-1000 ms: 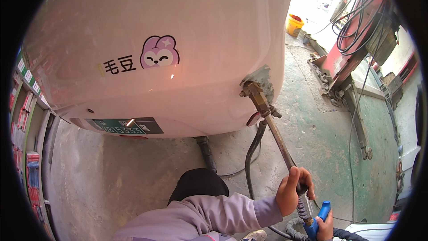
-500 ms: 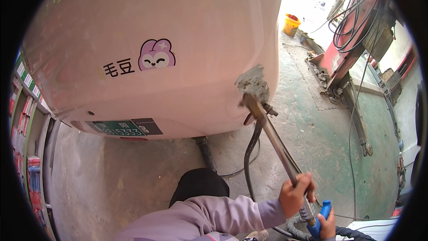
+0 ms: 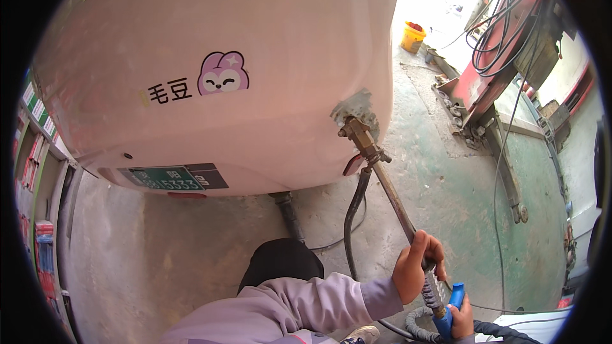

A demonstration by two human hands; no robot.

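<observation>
A dent puller, a long metal rod [image 3: 396,199] with a brass-coloured head, slants across the lower right of the picture. Its head [image 3: 361,140] meets a bare, scraped patch [image 3: 357,109] on the lower right corner of a pink car's rear [image 3: 287,83]. My left hand [image 3: 415,269] is wrapped round the lower rod, thumb up along it, just above a spiral spring [image 3: 431,294]. My right hand [image 3: 463,320] grips the blue handle [image 3: 456,299] at the lower end. A thick black cable [image 3: 349,229] hangs from the head.
On the right stands a red lift post [image 3: 494,38] with coiled hoses and a metal arm [image 3: 508,165] low over the floor. Behind it is a yellow bucket [image 3: 414,38]. A shelf of boxes [image 3: 43,248] lines the left. Grey hose [image 3: 417,326] lies near my right hand.
The rod's head, blurred before, is now sharp against the patch. My left thumb now points up along the rod. The whole view has shifted slightly.
</observation>
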